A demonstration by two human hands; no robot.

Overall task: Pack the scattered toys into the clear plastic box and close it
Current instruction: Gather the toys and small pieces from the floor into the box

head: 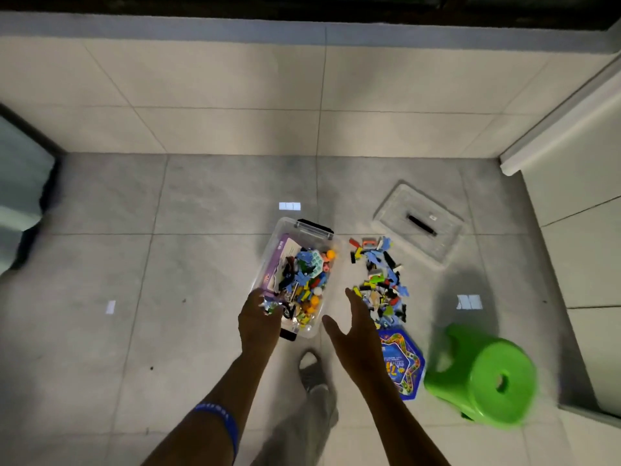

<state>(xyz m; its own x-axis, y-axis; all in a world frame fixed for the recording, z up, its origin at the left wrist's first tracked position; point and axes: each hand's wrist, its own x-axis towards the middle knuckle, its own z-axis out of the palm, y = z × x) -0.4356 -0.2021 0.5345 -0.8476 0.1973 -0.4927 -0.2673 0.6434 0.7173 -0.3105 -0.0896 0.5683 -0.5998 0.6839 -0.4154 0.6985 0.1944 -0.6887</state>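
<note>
- A foot in a grey sock [311, 368] stands on the tiled floor [168, 264] between the 2 forearms; the left wrist wears a blue wristband [221, 422].
- A green stool [487, 375] sits at the near right, with a blue star-patterned box [403, 361] just left of it, partly behind the right arm.
- The left hand [258, 321] is over the near corner of the clear box [295, 274], fingers curled down round a few small toys; exactly what it grips is too blurred to tell.
- The right hand [356, 327] hangs with fingers spread and relaxed, holding nothing, between the box and the pile of loose toys [379, 280], fingertips at the pile's near edge.
- The box, open and holding many toys, lies just left of the pile.
- The clear lid [418, 223] lies beyond the pile, apart from the box.
</note>
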